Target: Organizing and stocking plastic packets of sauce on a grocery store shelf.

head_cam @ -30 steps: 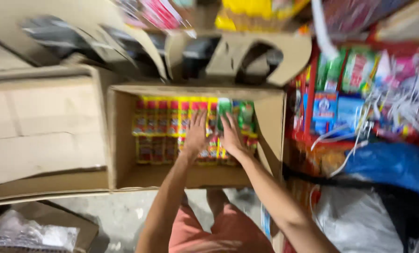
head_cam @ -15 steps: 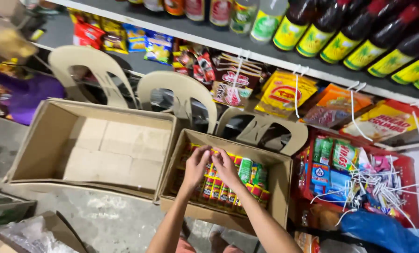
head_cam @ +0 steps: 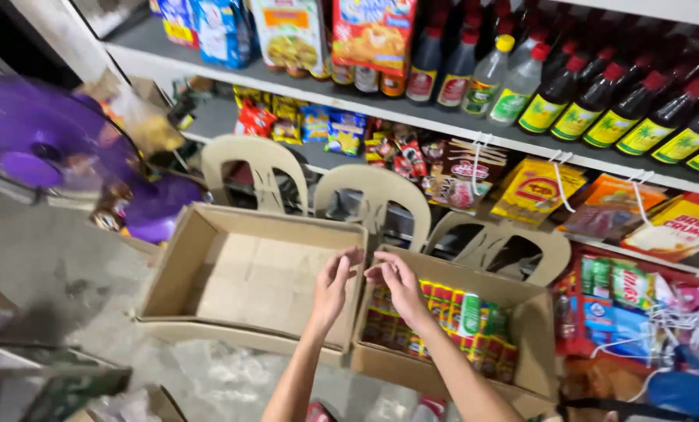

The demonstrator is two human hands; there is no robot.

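My left hand and my right hand are raised side by side, fingers loosely curled and apart, with nothing visible in them. They hover over the meeting edges of two cardboard boxes. The left box is open and shows only its bare bottom. The right box holds rows of small red, yellow and green packets. My right hand is just above the left end of those packets.
Three beige plastic chairs stand behind the boxes. Shelves above carry dark sauce bottles and hanging snack packets. A purple fan is at the left. A red crate of sachets sits at the right.
My hands have lifted out of the packet box and drawn left to its edge. The view has tilted up, so the shelves and the fan have come into sight.
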